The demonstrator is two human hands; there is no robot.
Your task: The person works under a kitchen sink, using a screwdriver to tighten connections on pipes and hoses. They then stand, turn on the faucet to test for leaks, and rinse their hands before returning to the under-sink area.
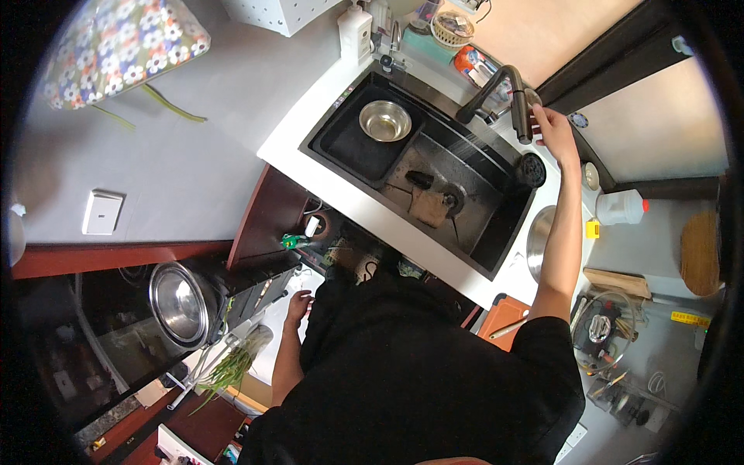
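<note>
A white worktop (403,232) carries a black sink (496,240). My right hand (554,128) has a narrow grip on the dark tap (496,89), spraying water. My left hand (297,304) hangs loosely open by the near worktop edge. A steel bowl (385,121) sits in the sink's left basin.

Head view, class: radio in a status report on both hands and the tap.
Right hand on the black tap, water spraying into the sink. Left hand low, empty. Steel bowl in sink.
</note>
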